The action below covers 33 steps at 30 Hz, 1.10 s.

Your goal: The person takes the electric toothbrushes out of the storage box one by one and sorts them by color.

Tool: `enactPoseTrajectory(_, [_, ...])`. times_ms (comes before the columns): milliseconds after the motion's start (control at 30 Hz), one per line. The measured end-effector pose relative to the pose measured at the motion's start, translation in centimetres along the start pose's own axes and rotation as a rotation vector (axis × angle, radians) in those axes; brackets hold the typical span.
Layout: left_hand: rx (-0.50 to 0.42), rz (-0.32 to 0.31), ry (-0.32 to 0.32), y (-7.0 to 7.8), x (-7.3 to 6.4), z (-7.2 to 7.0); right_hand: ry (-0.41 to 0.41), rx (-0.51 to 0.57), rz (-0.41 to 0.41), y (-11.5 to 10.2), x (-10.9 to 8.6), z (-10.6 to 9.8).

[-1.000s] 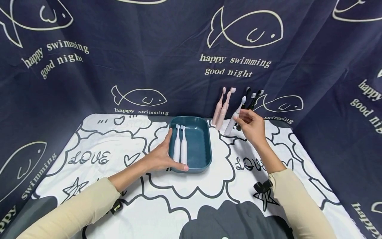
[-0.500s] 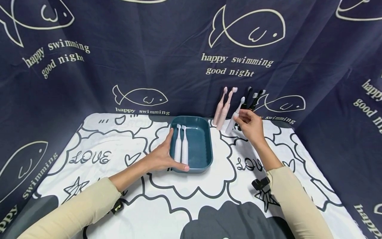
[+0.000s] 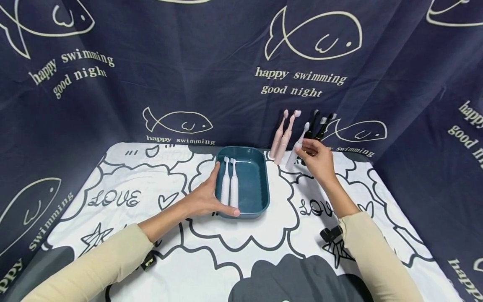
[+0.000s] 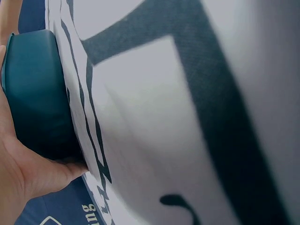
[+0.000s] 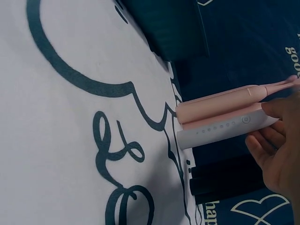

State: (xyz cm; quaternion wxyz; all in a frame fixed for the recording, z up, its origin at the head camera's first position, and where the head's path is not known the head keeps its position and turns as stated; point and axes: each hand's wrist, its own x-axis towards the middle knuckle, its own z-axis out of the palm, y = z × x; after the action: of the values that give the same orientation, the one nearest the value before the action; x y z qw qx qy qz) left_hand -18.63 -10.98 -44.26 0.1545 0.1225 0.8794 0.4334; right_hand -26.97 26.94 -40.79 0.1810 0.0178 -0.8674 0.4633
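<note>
A dark teal tray [image 3: 250,180] lies on the table, with two white electric toothbrushes [image 3: 234,184] side by side along its left. My left hand [image 3: 205,197] rests against the tray's left side with fingers extended, its thumb across the near rim. In the left wrist view the left hand [image 4: 28,168] touches the tray's outer wall [image 4: 37,93]. Between thumb and fingers, my right hand [image 3: 318,159] pinches a third white toothbrush [image 3: 292,158]. The right wrist view shows this white toothbrush's buttoned handle [image 5: 220,129] upright, its base at or close to the tabletop.
Two pink electric toothbrushes [image 3: 283,144] stand just left of the held one. Several black toothbrushes [image 3: 320,131] stand behind my right hand, partly hidden. A navy fish-print curtain [image 3: 181,75] hangs behind the patterned white tablecloth [image 3: 124,180].
The right hand and its white toothbrush have shifted very slightly. The left hand stays on the tray. The whole head view has drifted a little.
</note>
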Motion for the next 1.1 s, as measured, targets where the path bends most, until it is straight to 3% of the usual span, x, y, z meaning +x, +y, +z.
enactPoseTrajectory(333, [0.002, -0.003, -0.001, -0.1, 0.0, 0.0, -0.055, -0.157, 0.098, -0.5, -1.6, -0.9])
enactPoseTrajectory(533, [0.010, -0.003, -0.002, -0.1, 0.0, -0.1, -0.210, -0.257, 0.185, -1.2, -2.7, -1.1])
enactPoseTrajectory(733, [0.016, 0.001, 0.001, 0.0, 0.1, -0.1, -0.339, -0.130, 0.211, -2.7, -3.7, -0.6])
enactPoseTrajectory(933, [0.011, -0.001, 0.005, -0.1, 0.1, -0.1, -0.348, -0.048, 0.105, -4.7, -4.7, 0.8])
enactPoseTrajectory(1100, [0.002, 0.000, 0.004, -0.1, 0.1, -0.1, -0.378, 0.022, 0.066, -6.2, -5.2, 2.5])
